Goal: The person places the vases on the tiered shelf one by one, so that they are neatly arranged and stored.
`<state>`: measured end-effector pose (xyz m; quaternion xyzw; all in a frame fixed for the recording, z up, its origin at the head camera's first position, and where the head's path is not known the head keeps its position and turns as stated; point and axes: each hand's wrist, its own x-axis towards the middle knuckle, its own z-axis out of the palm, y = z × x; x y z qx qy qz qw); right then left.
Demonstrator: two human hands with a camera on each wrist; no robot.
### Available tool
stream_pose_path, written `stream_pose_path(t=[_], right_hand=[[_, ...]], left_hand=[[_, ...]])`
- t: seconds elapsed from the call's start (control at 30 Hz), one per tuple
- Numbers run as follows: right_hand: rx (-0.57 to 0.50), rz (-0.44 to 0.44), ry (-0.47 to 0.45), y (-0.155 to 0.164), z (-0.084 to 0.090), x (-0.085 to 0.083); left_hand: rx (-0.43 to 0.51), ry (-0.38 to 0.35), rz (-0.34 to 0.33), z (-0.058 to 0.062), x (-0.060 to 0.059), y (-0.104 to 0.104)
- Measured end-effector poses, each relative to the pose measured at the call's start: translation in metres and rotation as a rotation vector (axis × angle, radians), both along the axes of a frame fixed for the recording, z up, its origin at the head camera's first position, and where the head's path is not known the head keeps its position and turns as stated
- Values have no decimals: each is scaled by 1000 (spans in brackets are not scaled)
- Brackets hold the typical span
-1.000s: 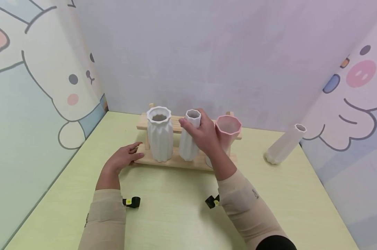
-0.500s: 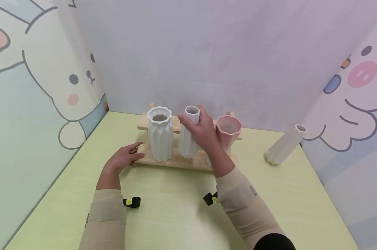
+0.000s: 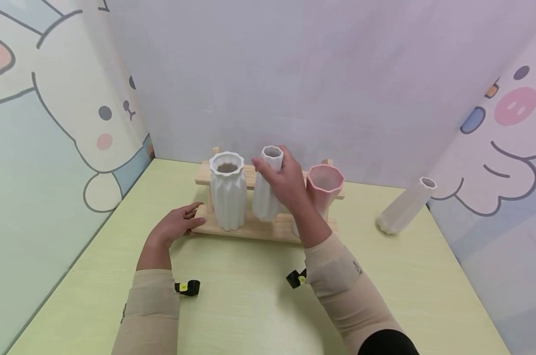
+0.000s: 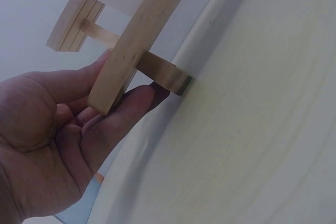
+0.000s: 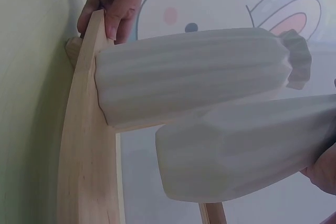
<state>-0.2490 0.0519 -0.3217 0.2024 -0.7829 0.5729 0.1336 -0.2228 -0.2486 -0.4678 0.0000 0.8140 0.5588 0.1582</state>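
Note:
My right hand (image 3: 287, 183) grips a slim white ribbed vase (image 3: 266, 199) near its neck, thumb at the front. In the right wrist view this vase (image 5: 231, 153) hangs with its base off the lower board. My left hand (image 3: 175, 224) pinches the left end of a two-tier wooden shelf (image 3: 254, 228), thumb above the lower board (image 4: 137, 40) and fingers beneath it. A wider white pleated vase (image 3: 229, 197) with a scalloped rim stands upright on the lower board's left part. At its right part stands a pink faceted vase (image 3: 323, 186), its lower portion partly hidden behind my right wrist.
Another white vase (image 3: 403, 209) leans to the right on the pale yellow-green table (image 3: 232, 301), apart from the shelf. Behind the shelf rises a plain pale wall (image 3: 268, 88). Cartoon-printed panels (image 3: 68, 118) flank the table. Small black wrist cameras (image 3: 190, 287) jut from both sleeves.
My right hand has raised the slim white vase and carried it slightly left and back toward the upper tier. The left hand and the other vases stay put.

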Motion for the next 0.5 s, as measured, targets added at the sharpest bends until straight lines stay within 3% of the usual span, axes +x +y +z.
stream_pose_path(t=[0.23,0.5], right_hand=[[-2,3,21,-1,3,-2],[9,-22,26,-4,7,-5]], left_hand=[[39,-3,-10,-3,-2,-2],[19,-1,-14,-1,0,-1]])
